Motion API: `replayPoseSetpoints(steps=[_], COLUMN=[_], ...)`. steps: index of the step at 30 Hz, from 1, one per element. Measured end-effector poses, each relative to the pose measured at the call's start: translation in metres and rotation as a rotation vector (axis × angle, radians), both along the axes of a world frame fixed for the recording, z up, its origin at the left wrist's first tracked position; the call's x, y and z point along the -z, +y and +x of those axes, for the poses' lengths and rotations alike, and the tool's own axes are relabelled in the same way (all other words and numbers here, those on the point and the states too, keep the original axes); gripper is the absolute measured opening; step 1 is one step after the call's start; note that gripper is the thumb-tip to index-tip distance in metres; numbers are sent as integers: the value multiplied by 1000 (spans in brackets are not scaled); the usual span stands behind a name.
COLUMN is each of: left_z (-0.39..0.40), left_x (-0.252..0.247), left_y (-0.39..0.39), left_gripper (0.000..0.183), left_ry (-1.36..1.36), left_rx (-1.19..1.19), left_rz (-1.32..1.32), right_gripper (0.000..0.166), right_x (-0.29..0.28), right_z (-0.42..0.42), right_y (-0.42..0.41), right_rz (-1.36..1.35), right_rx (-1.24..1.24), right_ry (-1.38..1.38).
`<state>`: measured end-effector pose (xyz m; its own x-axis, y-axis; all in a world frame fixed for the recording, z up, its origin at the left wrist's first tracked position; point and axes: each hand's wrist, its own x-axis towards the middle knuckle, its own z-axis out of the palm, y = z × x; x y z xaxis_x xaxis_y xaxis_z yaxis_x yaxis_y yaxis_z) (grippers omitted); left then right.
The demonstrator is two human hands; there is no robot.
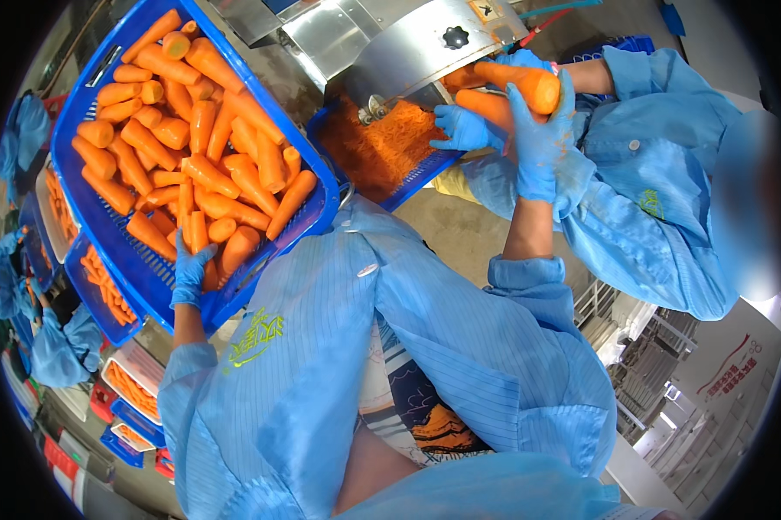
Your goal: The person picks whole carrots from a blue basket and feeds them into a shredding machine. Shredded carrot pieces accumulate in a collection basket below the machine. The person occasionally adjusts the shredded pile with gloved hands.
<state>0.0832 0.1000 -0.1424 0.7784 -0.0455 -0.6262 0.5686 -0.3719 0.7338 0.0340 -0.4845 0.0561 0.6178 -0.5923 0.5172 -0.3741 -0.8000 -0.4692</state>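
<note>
My left hand (192, 270), in a blue glove, reaches into a blue plastic basket (329, 195) of peeled carrots (215, 175), its fingers around an upright carrot (198, 232) near the basket's lower side. My right hand (539, 146), gloved too, is shut on a thick peeled carrot (541, 91) beside the steel cutting machine (390, 58). Other carrots lie next to it, and a co-worker's gloved hands are close by. Below the machine, a blue crate (423, 181) holds shredded carrot (390, 143).
A co-worker in a blue smock (650, 169) stands at the right, with an arm close to mine. More crates of carrots (108, 286) and other people (59, 344) are at the far left. A black knob (456, 38) sits on the machine.
</note>
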Motion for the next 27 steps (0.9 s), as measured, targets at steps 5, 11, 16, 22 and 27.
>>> replayPoseSetpoints(steps=[5, 11, 16, 22, 27], left_z=[-2, 1, 1, 1, 1], left_x=[-6, -1, -4, -8, 2], left_y=[-4, -2, -3, -8, 1], left_gripper=[90, 93, 94, 93, 92], left_ry=[14, 8, 7, 8, -4], left_rx=[-30, -33, -42, -55, -54], left_rz=[-31, -24, -8, -42, -36], right_gripper=[77, 75, 79, 77, 78], right_x=[1, 2, 1, 5, 21], right_z=[-3, -2, 0, 7, 20], right_y=[5, -1, -4, -8, -24], right_rz=[-32, -46, -70, -70, -39], right_rx=[-51, -99, -60, 20, 64], right_ry=[48, 2, 50, 101, 156])
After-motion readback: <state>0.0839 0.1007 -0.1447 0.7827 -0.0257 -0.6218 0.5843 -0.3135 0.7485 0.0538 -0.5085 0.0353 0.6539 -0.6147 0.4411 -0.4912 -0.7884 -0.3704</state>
